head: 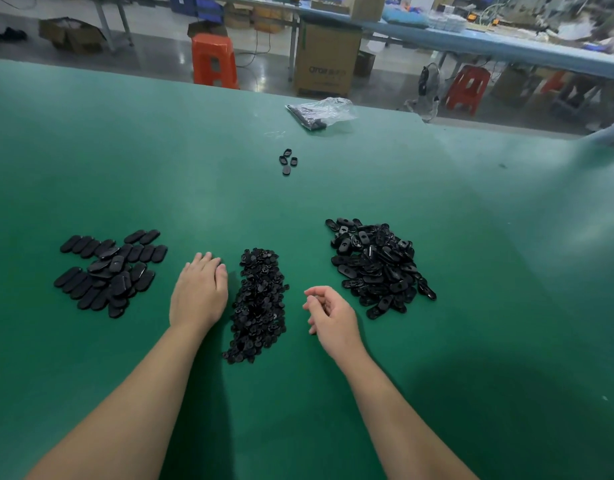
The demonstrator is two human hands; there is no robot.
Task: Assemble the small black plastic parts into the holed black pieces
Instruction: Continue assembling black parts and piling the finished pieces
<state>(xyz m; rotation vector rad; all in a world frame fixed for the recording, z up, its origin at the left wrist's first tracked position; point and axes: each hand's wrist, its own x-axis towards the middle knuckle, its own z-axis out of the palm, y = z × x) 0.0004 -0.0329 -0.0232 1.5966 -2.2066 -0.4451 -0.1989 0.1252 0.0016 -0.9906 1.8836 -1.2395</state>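
Left hand (199, 294) flat, fingertips hidden; right hand (328, 317) curled — contents unclear.

Table (472, 237): small parts heap (259, 306) centre; oval pieces (108, 271) at 9 o'clock; holed pieces (378, 265) at 3; bag (321, 112) at 12.

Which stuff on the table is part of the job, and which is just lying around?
In the job:
- small parts pile
- holed pieces pile
- oval pieces on the left, likely finished ones
- left hand, right hand

Lying about:
- plastic bag
- few loose pieces mid-table
- orange stools, cardboard box beyond the table
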